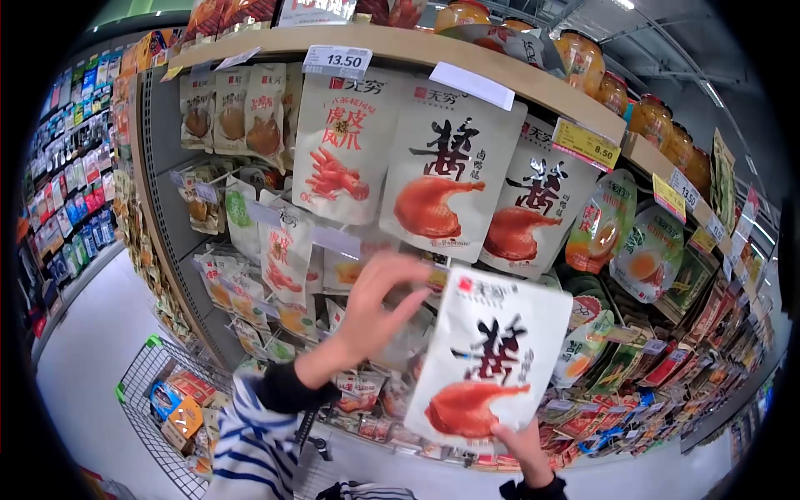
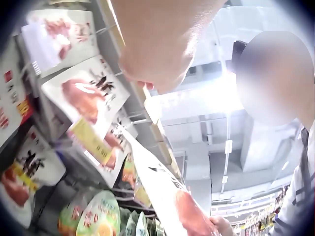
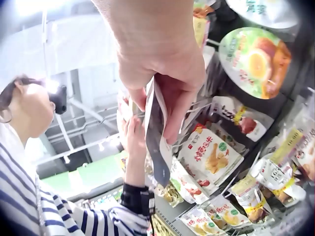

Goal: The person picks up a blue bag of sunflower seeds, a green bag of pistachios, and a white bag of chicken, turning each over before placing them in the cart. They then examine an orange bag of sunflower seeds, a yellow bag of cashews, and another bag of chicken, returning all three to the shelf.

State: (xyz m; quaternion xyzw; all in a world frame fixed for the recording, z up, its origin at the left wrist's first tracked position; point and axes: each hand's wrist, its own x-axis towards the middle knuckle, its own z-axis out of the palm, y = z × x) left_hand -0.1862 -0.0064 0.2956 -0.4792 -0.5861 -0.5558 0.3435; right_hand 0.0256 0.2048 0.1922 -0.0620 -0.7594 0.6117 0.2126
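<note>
A white pouch [image 1: 492,358] with black characters and a picture of a reddish-brown duck leg is held up in front of the shelf. My right hand [image 1: 525,454] pinches it at its lower edge; in the right wrist view the thumb and fingers of the right hand [image 3: 157,64] lie on either side of the pouch [image 3: 158,132]. My left hand [image 1: 375,304] is raised just left of the pouch, apart from it, with fingers loosely bent and nothing in them. A similar pouch [image 1: 442,167] hangs behind, under a blank label.
Hooks with hanging snack packs fill the shelf [image 1: 400,40], and jars [image 1: 581,60] stand on top. A wire cart [image 1: 162,417] with packages in it is at the lower left. Another aisle's rack [image 1: 71,183] stands at the far left.
</note>
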